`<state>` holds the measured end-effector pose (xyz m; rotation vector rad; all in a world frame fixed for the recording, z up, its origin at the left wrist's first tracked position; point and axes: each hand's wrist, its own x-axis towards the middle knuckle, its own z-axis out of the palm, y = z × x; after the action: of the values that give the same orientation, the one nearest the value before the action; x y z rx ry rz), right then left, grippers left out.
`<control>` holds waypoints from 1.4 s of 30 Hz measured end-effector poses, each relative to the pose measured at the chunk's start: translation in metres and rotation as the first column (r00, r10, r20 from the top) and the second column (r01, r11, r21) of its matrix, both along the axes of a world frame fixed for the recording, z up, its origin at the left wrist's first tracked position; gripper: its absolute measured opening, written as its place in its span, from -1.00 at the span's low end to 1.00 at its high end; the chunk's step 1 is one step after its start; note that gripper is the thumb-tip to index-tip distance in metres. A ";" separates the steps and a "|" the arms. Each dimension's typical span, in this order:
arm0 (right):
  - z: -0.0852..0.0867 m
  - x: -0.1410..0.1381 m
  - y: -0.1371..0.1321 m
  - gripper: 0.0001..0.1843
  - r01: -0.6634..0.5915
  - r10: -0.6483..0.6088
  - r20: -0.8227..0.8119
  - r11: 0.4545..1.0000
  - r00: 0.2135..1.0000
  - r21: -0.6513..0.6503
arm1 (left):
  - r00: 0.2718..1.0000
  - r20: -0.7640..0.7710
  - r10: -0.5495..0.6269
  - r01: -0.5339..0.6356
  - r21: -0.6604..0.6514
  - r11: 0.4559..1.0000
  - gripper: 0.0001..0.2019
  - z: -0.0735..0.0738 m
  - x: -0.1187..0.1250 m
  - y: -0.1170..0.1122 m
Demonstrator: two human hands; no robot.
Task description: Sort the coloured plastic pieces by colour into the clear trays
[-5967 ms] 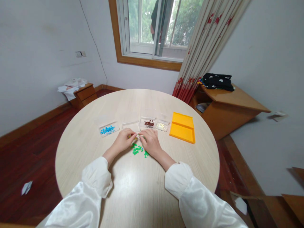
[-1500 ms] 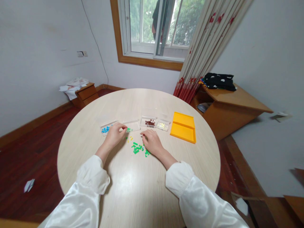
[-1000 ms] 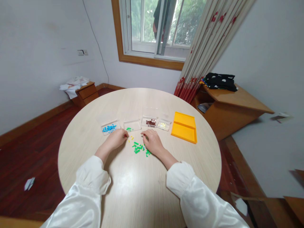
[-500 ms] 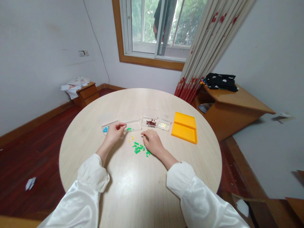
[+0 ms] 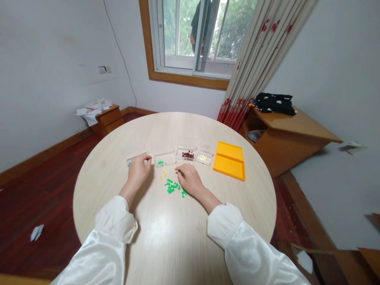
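My left hand (image 5: 139, 171) reaches over the clear box of blue pieces (image 5: 129, 161), its fingers curled in a pinch at the box's rim; whatever it holds is too small to see. My right hand (image 5: 190, 178) rests on the round table (image 5: 172, 229) with curled fingers beside a loose pile of small green pieces (image 5: 171, 187). A few yellow pieces (image 5: 164, 174) lie between my hands. A clear box with some green pieces (image 5: 165, 159) stands just right of the left hand.
Further right in the row stand a clear box of brown pieces (image 5: 186, 154), a clear box of pale yellow pieces (image 5: 203, 158) and an orange tray (image 5: 230, 160). A wooden desk with dark cloth (image 5: 273, 103) is at the right. A person stands outside the window (image 5: 200, 27).
My left hand has moved from the green-piece box leftward onto the blue-piece box. My right hand has stayed by the green pile.
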<state>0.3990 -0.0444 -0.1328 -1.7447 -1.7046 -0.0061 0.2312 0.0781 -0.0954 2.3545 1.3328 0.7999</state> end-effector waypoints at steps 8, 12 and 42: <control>-0.002 0.000 0.001 -0.78 -0.004 0.004 0.001 1.000 1.000 -0.001 | 0.927 -0.370 -0.064 0.037 -0.078 0.996 -0.71 0.001 0.002 -0.008; -0.002 0.000 0.001 -0.78 -0.006 0.006 -0.005 1.000 1.000 -0.002 | 0.922 -0.381 -0.075 0.055 -0.063 0.997 -0.74 -0.004 0.004 -0.006; 0.016 -0.005 -0.007 -0.83 -0.056 0.062 -0.027 0.981 0.998 0.186 | 0.795 0.598 -0.100 0.546 -0.635 0.546 -0.67 0.006 0.027 -0.040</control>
<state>0.3939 -0.0514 -0.1170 -1.5500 -1.6751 -0.1065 0.2585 0.0379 -0.0897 1.4476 0.7121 0.4797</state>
